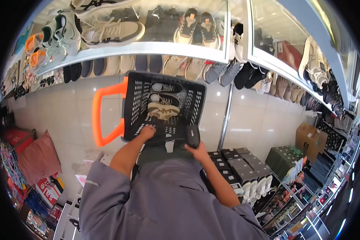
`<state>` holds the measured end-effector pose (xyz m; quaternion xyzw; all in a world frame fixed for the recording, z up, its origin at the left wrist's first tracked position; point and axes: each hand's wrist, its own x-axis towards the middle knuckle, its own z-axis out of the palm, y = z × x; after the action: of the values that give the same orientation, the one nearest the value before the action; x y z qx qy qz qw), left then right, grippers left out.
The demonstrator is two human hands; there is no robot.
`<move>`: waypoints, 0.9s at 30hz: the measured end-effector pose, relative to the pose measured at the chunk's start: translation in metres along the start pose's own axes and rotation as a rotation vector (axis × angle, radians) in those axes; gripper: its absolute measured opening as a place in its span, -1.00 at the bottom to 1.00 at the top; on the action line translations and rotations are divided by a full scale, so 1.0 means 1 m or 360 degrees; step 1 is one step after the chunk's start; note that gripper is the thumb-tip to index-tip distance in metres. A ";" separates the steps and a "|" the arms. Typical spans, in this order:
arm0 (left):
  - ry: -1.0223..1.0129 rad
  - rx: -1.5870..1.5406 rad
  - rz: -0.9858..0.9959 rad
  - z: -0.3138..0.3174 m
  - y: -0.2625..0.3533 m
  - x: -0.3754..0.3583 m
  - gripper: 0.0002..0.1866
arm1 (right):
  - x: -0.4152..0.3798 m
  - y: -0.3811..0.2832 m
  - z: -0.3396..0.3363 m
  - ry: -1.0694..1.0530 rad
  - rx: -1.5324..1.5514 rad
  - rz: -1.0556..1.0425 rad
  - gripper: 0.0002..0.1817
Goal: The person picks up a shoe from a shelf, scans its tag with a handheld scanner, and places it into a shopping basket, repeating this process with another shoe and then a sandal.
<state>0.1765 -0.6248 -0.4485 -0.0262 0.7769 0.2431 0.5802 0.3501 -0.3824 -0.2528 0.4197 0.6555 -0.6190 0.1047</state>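
Observation:
In front of my body stands a black shopping basket (129, 106) with perforated walls and an orange handle (98, 116) on its left side. Inside it lie two dark shoes with white laces (166, 87) and a beige-and-tan sneaker (164, 110). My left hand (149, 132) reaches over the near rim into the basket, its fingers curled; whatever they hold, if anything, is hidden. At the near right corner, my right hand (198, 152) grips a black shoe (193, 137) with a small white mark, held against the rim.
A glass display case (160, 48) with sneakers spans the far side, and a row of shoes (148, 63) sits beneath it. A metal pole (227, 116) rises right of the basket. Stacked shoe boxes (244, 162) and a cardboard box (310, 138) stand right; a pinkish-brown bag (40, 158) lies left.

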 end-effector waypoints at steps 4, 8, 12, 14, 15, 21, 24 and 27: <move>0.0297 0.0013 0.0288 -0.027 0.012 0.013 -0.74 | -0.017 0.004 0.005 0.0003 -0.0103 0.0204 -0.46; 0.0098 -0.0265 0.0175 -0.036 0.043 -0.005 -0.77 | -0.028 0.027 0.025 0.0004 -0.0172 0.0116 -0.38; 0.0095 -0.0169 0.0188 -0.032 0.033 -0.003 -0.81 | -0.038 0.016 0.045 0.0031 -0.0215 -0.0025 -0.35; 0.0068 -0.0126 0.0124 -0.030 0.028 -0.003 -0.81 | -0.041 0.005 0.047 -0.0104 -0.0340 0.0127 -0.42; 0.0080 -0.0044 0.0135 -0.029 0.023 -0.002 -0.81 | -0.043 0.006 0.049 -0.0104 -0.0323 0.0153 -0.42; 0.0115 0.0033 0.0072 -0.022 0.014 0.007 -0.76 | -0.035 0.024 0.047 -0.0198 -0.0526 0.0104 -0.49; 0.0209 0.0212 0.0057 -0.015 0.005 0.035 -0.75 | -0.015 0.036 0.043 -0.0288 -0.0453 0.0271 -0.48; 0.0289 0.0474 -0.0046 -0.006 -0.001 0.069 -0.75 | 0.004 0.050 0.042 -0.0371 -0.0393 0.0304 -0.48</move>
<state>0.1490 -0.6112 -0.5109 0.0270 0.8530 0.1134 0.5086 0.3658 -0.4250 -0.3005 0.3893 0.6672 -0.5656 0.2889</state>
